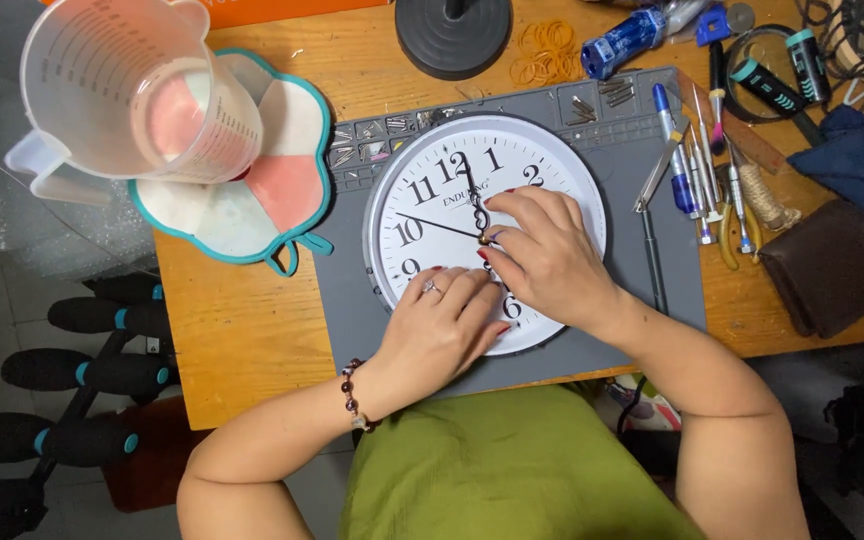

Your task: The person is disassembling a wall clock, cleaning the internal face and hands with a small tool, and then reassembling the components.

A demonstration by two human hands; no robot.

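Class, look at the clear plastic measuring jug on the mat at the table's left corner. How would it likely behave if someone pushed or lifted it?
The measuring jug looks thin-walled and holds no visible liquid, so it is probably light. It is tall and sits on a soft-looking mat near the table edge, so a push might tip it. Its handle should make lifting easy.

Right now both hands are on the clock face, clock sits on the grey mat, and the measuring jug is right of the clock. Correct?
Not quite. The jug stands left of the clock, on a teal-edged pad, as the head view shows. The rest holds: left hand and right hand rest on the clock face, and the clock sits on the grey mat.
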